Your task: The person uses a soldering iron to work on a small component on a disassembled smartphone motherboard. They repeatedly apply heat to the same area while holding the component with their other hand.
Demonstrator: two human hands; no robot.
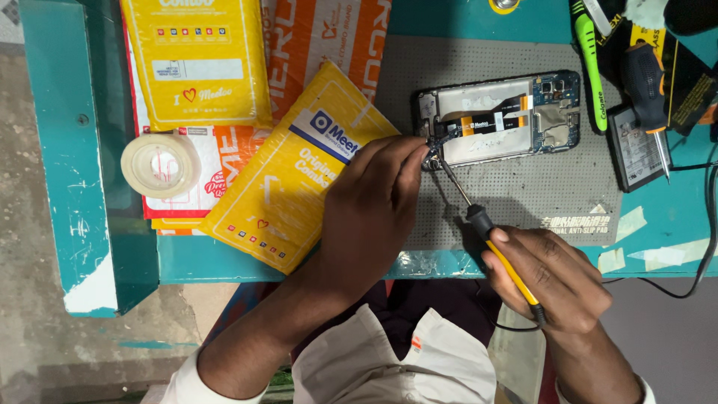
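An opened phone (pixel 499 118) with its back off lies on a grey slip mat (pixel 523 194), showing its circuit board and flat cables. My left hand (pixel 370 206) pinches a small part at the phone's lower left corner. A thin screwdriver (pixel 486 232) with a yellow and black handle is in my right hand (pixel 557 280), its metal tip touching that same corner.
Yellow padded packets (pixel 288 168) and an orange one (pixel 321 37) lie on the teal table (pixel 97 150) at the left, with a roll of clear tape (pixel 159 164). At the right are a phone battery (pixel 636 146), a second screwdriver (pixel 649 97) and a green toothbrush (pixel 593 63).
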